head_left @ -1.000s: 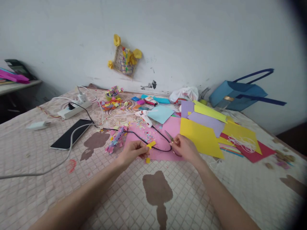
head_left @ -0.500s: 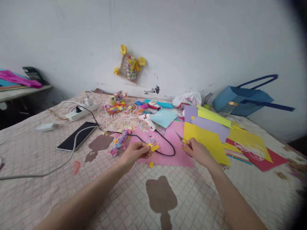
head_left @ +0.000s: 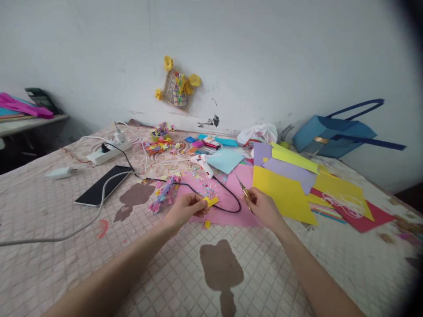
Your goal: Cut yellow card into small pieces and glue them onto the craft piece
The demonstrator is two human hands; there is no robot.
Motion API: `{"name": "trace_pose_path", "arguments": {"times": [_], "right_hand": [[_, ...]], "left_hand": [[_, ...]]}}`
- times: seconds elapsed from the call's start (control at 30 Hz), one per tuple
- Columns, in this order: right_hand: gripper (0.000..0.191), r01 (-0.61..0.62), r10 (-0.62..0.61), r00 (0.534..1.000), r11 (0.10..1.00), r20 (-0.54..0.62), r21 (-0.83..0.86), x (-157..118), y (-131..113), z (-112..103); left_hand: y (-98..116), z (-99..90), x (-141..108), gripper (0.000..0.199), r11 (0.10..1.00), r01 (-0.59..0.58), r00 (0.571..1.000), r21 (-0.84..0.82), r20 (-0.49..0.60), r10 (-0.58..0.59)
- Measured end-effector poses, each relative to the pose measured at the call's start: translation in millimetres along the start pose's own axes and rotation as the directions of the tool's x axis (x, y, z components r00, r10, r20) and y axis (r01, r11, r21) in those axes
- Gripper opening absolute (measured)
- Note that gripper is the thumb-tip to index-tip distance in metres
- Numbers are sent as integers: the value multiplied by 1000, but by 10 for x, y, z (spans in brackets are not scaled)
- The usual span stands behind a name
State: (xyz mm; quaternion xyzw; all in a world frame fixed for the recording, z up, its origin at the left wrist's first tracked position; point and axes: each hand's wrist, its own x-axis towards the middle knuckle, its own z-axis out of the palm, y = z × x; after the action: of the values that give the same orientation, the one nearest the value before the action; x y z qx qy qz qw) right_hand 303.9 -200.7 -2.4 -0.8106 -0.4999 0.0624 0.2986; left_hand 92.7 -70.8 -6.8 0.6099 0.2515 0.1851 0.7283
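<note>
My left hand (head_left: 187, 208) pinches small pieces of yellow paper (head_left: 211, 202) above the front of a pink paper sheet (head_left: 233, 218). My right hand (head_left: 263, 206) grips a pair of scissors (head_left: 245, 190) by the gold-coloured handles, blades pointing up and away to the left. The scissors and the yellow paper are apart. Another small yellow piece (head_left: 207, 224) lies at the pink sheet's front edge. Just beyond my left hand rests a lilac strip decorated with paper bits (head_left: 165, 193). Paper scraps (head_left: 209, 190) are scattered on the pink sheet.
A white glue gun (head_left: 203, 165) lies past the hands, its black cord looping between them. Yellow sheets (head_left: 282, 193) and other coloured papers spread to the right, before a blue bag (head_left: 333, 134). A black tablet-like slab (head_left: 103, 186) and a power strip (head_left: 109, 152) are at left.
My right hand has moved left with the scissors, closer to my left hand. The left hand keeps its pinch on the yellow paper. The view has shifted slightly.
</note>
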Motion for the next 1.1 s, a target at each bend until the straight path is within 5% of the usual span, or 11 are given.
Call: {"name": "trace_pose_path", "arguments": {"times": [0.07, 0.17, 0.4, 0.5, 0.73, 0.9, 1.1], "right_hand": [[22, -58, 44, 997, 971, -65, -231, 42, 138, -16], [21, -55, 30, 996, 939, -79, -339, 55, 251, -29], [16, 149, -163, 980, 981, -113, -126, 140, 87, -9], [19, 233, -233, 972, 972, -20, -27, 418, -101, 121], [27, 304, -304, 953, 949, 15, -82, 1276, -449, 583], [14, 333, -328, 943, 938, 63, -98, 1485, -487, 741], [15, 333, -332, 943, 940, 35, -70, 1473, -466, 687]], "left_hand": [[11, -1, 3, 24, 996, -25, 1000, 85, -2, 25], [16, -1, -2, 20, 955, -106, 993, 278, -24, 117], [19, -5, -46, 12, 769, -154, 961, 620, -88, 263], [18, -21, -28, 13, 733, -210, 937, 647, -80, 339], [158, -123, 81, 18, 720, -241, 904, 651, -119, 411], [393, -341, 327, 14, 641, -230, 887, 732, -113, 447], [557, -571, 826, 12, 472, -110, 842, 875, -171, 512]]}}
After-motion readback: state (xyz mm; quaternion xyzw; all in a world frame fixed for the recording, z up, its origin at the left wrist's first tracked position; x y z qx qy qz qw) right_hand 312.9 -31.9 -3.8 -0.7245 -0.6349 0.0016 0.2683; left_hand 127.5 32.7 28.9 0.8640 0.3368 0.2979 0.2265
